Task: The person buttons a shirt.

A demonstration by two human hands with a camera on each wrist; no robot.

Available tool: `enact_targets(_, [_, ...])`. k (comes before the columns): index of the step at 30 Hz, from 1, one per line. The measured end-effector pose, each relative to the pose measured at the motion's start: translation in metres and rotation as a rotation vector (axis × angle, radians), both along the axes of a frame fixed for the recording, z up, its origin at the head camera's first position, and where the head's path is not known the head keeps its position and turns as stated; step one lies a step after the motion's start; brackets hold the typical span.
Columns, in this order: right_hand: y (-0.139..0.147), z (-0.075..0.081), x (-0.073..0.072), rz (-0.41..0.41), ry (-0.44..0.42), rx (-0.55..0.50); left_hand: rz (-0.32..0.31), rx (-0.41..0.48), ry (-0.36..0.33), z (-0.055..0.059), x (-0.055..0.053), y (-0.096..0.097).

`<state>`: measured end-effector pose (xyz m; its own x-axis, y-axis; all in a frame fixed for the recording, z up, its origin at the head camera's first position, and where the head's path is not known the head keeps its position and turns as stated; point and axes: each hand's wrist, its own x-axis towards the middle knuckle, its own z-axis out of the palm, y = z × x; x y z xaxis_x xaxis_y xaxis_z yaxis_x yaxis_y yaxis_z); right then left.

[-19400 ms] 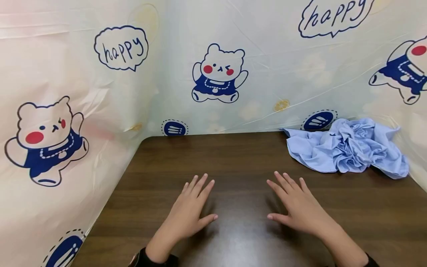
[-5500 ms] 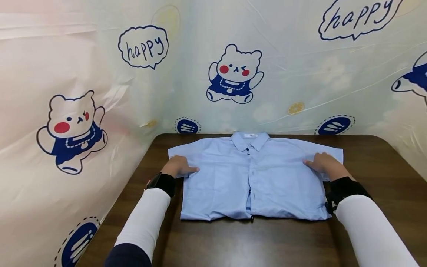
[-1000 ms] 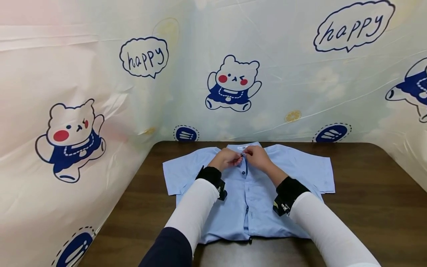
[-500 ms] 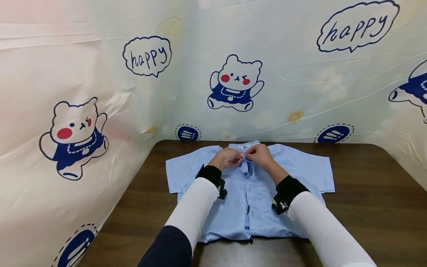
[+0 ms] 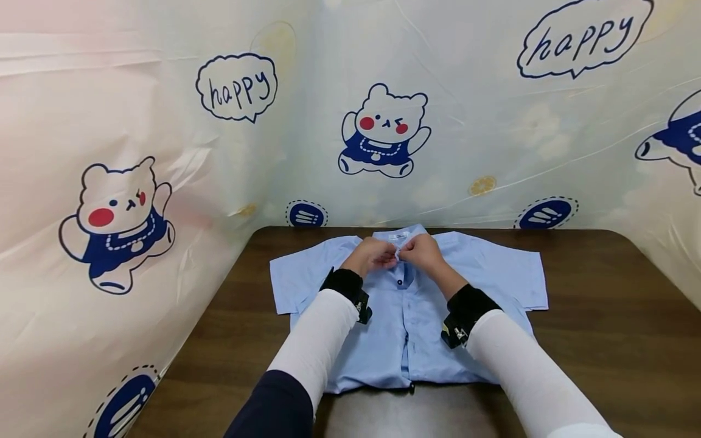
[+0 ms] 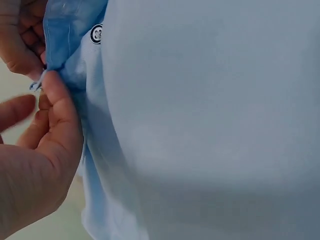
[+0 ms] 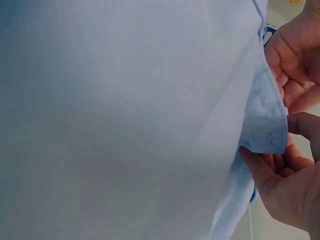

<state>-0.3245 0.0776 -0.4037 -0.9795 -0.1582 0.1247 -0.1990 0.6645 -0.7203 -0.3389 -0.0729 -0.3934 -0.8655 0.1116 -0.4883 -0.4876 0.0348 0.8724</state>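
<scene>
A light blue short-sleeved shirt [image 5: 378, 334] lies front up on the table, collar [image 5: 412, 230] at the far end. My left hand [image 5: 375, 254] and right hand [image 5: 424, 252] meet at the front opening just below the collar. In the right wrist view, my right hand [image 7: 292, 185] pinches the corner of the front edge [image 7: 265, 127] between thumb and finger. Curled fingers of my left hand [image 6: 42, 155] hold the cloth edge in the left wrist view, the thumb lifted slightly off. A dark-rimmed button [image 5: 400, 282] shows beneath the hands.
The brown wooden table [image 5: 230, 359] extends on both sides of the shirt. A printed cloth backdrop [image 5: 306, 121] hangs behind and along the left. Black straps with small cameras [image 5: 457, 328] circle both wrists.
The shirt lay crumpled at the back right at first, then spread flat with a hand on each side. Both hands have since come to the collar; over the last second they shift only slightly.
</scene>
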Motion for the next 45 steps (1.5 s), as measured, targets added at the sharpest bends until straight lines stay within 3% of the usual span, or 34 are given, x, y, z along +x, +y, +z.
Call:
enact_targets(6, [-0.002,0.000,0.001,0.020,0.036,0.047,0.026,-0.094,0.080,0.006,0.006,0.004])
enact_targets(10, [-0.003,0.001,0.002,0.025,0.020,0.047,0.046,-0.249,0.145,0.003,0.004,0.008])
enact_targets(14, [-0.002,0.003,0.003,0.001,-0.008,0.041,0.010,-0.450,0.179,0.001,-0.002,0.013])
enact_targets(20, [-0.003,0.005,0.001,-0.048,-0.118,-0.045,-0.084,-0.624,0.224,0.004,-0.006,0.018])
enact_targets(24, [-0.003,0.006,0.001,-0.068,-0.178,-0.117,-0.139,-0.673,0.276,0.006,-0.002,0.017])
enact_targets(28, [-0.003,0.008,0.003,-0.078,-0.221,-0.165,-0.165,-0.755,0.393,0.006,0.007,0.016])
enact_targets(31, [-0.003,0.007,0.005,-0.064,-0.225,-0.167,-0.118,-0.834,0.442,0.005,0.012,0.019])
enact_targets(35, [-0.002,0.005,0.003,-0.034,-0.241,-0.146,-0.026,-0.889,0.431,0.005,0.014,0.022])
enact_targets(39, [-0.001,0.003,-0.001,-0.023,-0.267,-0.127,-0.002,-0.961,0.450,0.006,0.012,0.020])
enact_targets(42, [0.001,0.001,-0.002,-0.009,-0.253,-0.092,-0.038,-0.973,0.473,0.004,0.012,0.018])
enact_targets(45, [0.004,0.000,-0.001,0.009,-0.222,-0.024,-0.143,-0.986,0.502,0.005,0.016,0.015])
